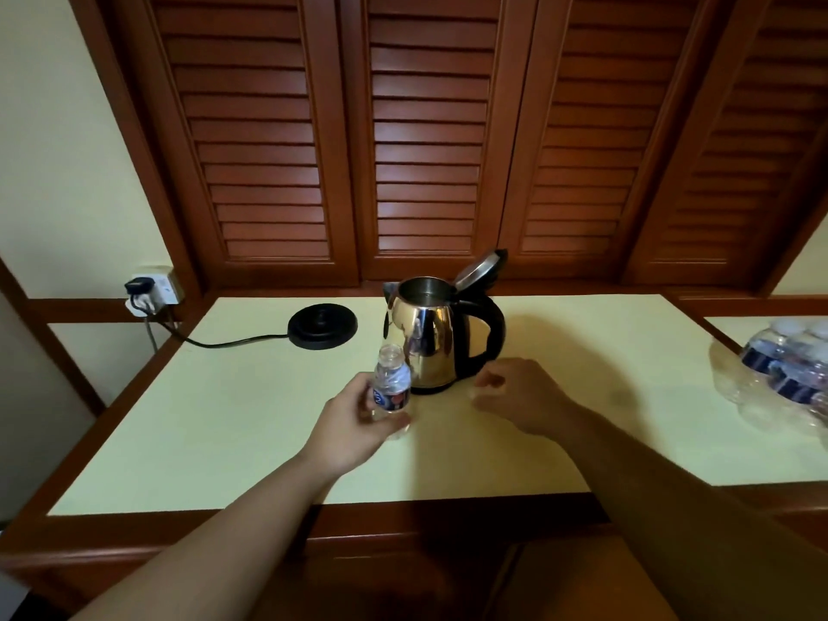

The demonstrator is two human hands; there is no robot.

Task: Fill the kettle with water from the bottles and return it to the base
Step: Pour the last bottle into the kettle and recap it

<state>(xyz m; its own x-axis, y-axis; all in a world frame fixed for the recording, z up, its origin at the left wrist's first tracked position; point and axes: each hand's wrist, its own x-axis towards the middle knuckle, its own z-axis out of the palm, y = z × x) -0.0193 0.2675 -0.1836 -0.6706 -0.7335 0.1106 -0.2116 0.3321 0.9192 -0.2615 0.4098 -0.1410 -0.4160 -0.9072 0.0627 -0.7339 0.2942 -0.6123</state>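
Observation:
A steel kettle (432, 338) with a black handle stands on the pale table (224, 419), its lid tipped up and open. Its black round base (322, 326) lies to the left, apart from it, with a cord running to a wall socket. My left hand (354, 425) grips a small clear water bottle (392, 389) upright just in front of the kettle; the bottle has no cap on. My right hand (519, 394) hovers low beside the kettle's right front, fingers loosely curled; whether it holds the cap is hidden.
A shrink-wrapped pack of several water bottles (788, 374) sits at the right edge of the table. A wall socket with plugs (150, 291) is at the back left. Louvred wooden shutters (430, 141) close off the back.

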